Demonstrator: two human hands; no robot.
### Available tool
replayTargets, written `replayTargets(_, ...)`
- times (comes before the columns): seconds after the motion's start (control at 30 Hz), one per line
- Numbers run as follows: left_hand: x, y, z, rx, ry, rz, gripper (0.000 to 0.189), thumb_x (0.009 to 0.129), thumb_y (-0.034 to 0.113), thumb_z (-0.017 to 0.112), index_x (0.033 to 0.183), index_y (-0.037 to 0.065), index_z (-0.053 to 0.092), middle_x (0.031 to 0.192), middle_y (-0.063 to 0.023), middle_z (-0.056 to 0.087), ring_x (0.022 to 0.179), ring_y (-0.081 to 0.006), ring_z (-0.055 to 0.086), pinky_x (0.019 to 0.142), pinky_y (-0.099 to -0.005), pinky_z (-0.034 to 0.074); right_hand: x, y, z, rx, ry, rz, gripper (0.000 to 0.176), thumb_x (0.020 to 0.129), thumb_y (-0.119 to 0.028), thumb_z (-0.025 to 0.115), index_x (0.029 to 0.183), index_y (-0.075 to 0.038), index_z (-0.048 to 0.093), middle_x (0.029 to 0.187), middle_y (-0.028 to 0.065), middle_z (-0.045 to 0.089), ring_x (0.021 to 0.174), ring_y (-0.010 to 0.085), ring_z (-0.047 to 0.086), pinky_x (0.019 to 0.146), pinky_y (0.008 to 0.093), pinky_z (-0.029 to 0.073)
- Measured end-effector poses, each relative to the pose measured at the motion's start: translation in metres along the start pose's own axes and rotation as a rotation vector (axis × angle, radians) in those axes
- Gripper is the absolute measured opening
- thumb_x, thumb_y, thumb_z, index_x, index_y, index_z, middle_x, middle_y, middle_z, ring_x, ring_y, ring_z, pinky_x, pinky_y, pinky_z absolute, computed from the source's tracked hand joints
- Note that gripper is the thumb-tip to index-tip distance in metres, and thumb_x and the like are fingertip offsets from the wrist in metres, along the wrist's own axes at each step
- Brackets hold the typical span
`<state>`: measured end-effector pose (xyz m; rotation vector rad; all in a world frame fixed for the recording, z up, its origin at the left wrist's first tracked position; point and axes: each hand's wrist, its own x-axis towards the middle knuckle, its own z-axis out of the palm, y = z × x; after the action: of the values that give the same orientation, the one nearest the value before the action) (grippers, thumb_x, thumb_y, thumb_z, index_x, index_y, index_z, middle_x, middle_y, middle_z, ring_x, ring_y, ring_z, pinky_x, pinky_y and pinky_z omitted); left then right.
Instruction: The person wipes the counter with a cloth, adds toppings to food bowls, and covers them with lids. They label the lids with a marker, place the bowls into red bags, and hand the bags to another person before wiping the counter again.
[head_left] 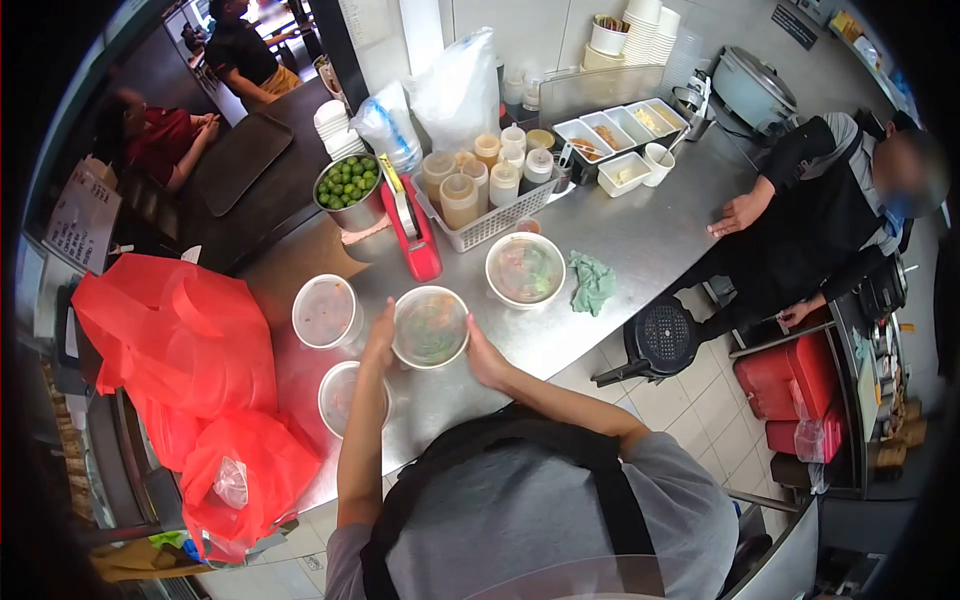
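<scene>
Between my two hands is a round white takeaway bowl [430, 328] with a clear lid, greens and orange bits showing through it. My left hand [379, 338] presses on its left side, and my right hand [486, 354] grips the right side. Another lidded bowl [327, 312] stands just left of my left hand. Nearer me, a third lidded bowl [345, 400] is partly hidden behind my left forearm. To the upper right stands a lidded bowl [525, 270] with green and reddish food, a small sauce cup [528, 227] behind it.
Red plastic bags [180, 340] fill the left side. A red tape dispenser [420, 250], a pot of green limes [350, 190] and a basket of bottles [490, 225] line the back. A green cloth [593, 283] lies right. A co-worker [800, 200] leans a hand on the counter.
</scene>
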<state>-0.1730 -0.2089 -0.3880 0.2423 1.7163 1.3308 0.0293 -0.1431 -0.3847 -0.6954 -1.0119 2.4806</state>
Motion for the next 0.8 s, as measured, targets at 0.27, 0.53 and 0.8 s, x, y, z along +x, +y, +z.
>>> replayTargets(0.27, -0.005, 0.069, 0.011, 0.69, 0.006, 0.626, 0.059, 0.092, 0.043, 0.038, 0.092, -0.011, 0.062, 0.088, -0.0169, 0.066, 0.081, -0.0307, 0.063, 0.078, -0.0375, 0.047, 0.088, -0.074, 0.025, -0.993, 0.082, -0.781, 0.03, 0.088, -0.01, 0.048, 0.116, -0.003, 0.041, 0.101, 0.019, 0.058, 0.079, 0.0274, 0.063, 0.072, 0.0377, 0.049)
replayTargets(0.53, 0.023, 0.09, 0.037, -0.392, -0.324, -0.024, 0.06, 0.094, 0.046, 0.031, 0.113, -0.008, 0.051, 0.108, -0.0227, 0.058, 0.1, -0.0285, 0.058, 0.089, -0.0397, 0.046, 0.131, -0.105, 0.064, -0.752, 0.227, -0.506, 0.038, 0.072, 0.006, 0.061, 0.097, -0.006, 0.035, 0.077, 0.0114, 0.06, 0.071, 0.0192, 0.062, 0.06, 0.0315, 0.048)
replayTargets(0.8, 0.023, 0.092, 0.042, -0.328, -0.262, 0.037, 0.045, 0.088, 0.03, 0.055, 0.103, -0.012, 0.052, 0.102, -0.0237, 0.059, 0.094, -0.0285, 0.061, 0.084, -0.0347, 0.05, -0.081, -0.101, 0.066, -0.369, -0.289, -0.314, 0.032, 0.075, 0.009, 0.059, 0.093, -0.008, 0.038, 0.072, 0.0008, 0.054, 0.06, 0.0046, 0.05, 0.053, 0.0188, 0.039)
